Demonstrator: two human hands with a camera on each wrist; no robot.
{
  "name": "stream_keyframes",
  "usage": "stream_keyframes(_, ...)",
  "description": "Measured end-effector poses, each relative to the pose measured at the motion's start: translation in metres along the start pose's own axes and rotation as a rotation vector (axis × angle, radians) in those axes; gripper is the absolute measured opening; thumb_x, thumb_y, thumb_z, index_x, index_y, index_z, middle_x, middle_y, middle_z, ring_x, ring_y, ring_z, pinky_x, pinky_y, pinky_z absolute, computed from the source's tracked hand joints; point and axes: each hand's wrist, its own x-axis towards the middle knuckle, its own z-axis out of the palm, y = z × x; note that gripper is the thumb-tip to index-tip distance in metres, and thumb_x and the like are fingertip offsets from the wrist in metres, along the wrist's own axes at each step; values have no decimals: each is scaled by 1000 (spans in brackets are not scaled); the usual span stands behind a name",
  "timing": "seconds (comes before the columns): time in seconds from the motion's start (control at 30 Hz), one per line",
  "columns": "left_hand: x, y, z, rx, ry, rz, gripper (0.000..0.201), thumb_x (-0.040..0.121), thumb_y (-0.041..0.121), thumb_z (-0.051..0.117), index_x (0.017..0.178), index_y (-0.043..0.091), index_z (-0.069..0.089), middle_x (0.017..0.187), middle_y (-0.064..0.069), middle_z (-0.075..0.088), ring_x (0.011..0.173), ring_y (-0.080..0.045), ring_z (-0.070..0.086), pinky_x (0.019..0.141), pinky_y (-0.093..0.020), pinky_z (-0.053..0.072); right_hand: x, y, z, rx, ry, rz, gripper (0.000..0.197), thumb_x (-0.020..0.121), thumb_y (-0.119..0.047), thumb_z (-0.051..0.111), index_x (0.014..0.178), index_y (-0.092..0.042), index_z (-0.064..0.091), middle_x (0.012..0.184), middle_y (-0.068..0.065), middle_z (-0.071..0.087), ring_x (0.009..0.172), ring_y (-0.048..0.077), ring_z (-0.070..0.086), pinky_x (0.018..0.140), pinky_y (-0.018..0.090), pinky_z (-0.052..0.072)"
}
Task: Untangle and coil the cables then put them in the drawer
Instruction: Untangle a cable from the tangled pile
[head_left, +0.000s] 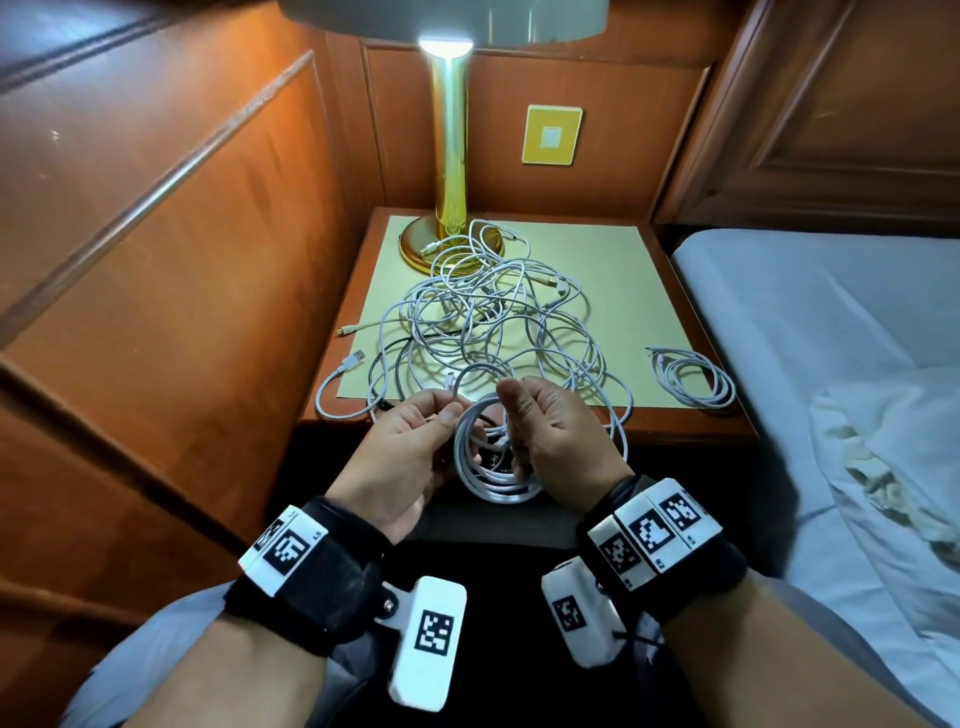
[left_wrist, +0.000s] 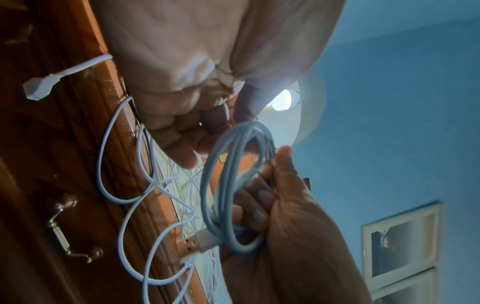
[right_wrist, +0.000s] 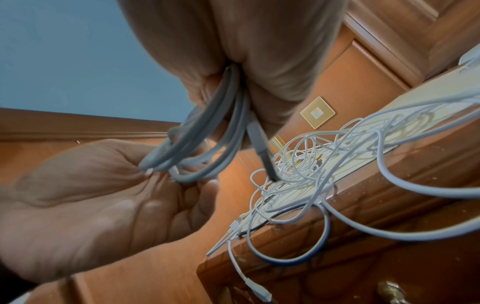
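While my right hand (head_left: 550, 436) curls tight round one side of a white coiled cable (head_left: 491, 457), thumb up and fingers closed through the loops, my left hand (head_left: 410, 447) pinches the opposite side of the same coil between thumb and forefinger. In the left wrist view the coil (left_wrist: 233, 185) hangs as several stacked loops between the two hands, and its USB plug (left_wrist: 193, 242) sticks out at the bottom by my right fingers (left_wrist: 257, 216). The right wrist view shows the strands (right_wrist: 207, 131) running out of my closed right fist and down to my left fingertips (right_wrist: 179, 174), with the rest of that palm open and relaxed.

Just beyond my knuckles lies the tangled pile of cables (head_left: 493, 317), white with a dark strand or two, spread over a pale mat (head_left: 618, 291) on the wooden nightstand (head_left: 691, 421). Several loops spill over the front edge right under my hands, and one plug end (head_left: 353, 359) lies off to the left of my left hand. Further back, behind the tangle, stands a brass lamp (head_left: 451, 171), lit, with some cable draped over its base. To the right of my right hand, near the stand's edge, sits a second coiled cable (head_left: 693, 379), apart from the heap. A drawer handle (left_wrist: 70, 230) shows on the stand's front below my grip. A bed (head_left: 810, 332) lies to the right.
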Motion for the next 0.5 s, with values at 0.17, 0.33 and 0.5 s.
stream_keyframes(0.17, -2, -2, 4, -121, -108, -21, 26, 102, 23, 50, 110, 0, 60, 69, 0, 59, 61, -12, 50, 62, -23, 45, 1, 0, 0, -87, 23, -37, 38, 93, -61, 48, 65, -36, 52, 51, -6, 48, 46, 19, 52, 51, 42, 45)
stream_keyframes(0.33, -2, -8, 4, 208, -53, 124, 31, 83, -8, 72, 106, 8, 59, 80, -2, 67, 76, -12, 62, 77, -30, 51, 2, 0, -1, -67, 27, -45, 37, 99, -51, 48, 73, -25, 49, 50, -3, 49, 41, 18, 54, 48, 42, 45)
stream_keyframes(0.5, 3, -11, -6, 399, 97, 240, 31, 80, -1, 78, 102, 18, 67, 86, -7, 63, 76, -19, 63, 76, -42, 58, 3, -5, -1, 25, 61, -12, 39, 91, -54, 43, 81, -16, 48, 53, -7, 49, 42, 13, 52, 49, 38, 46)
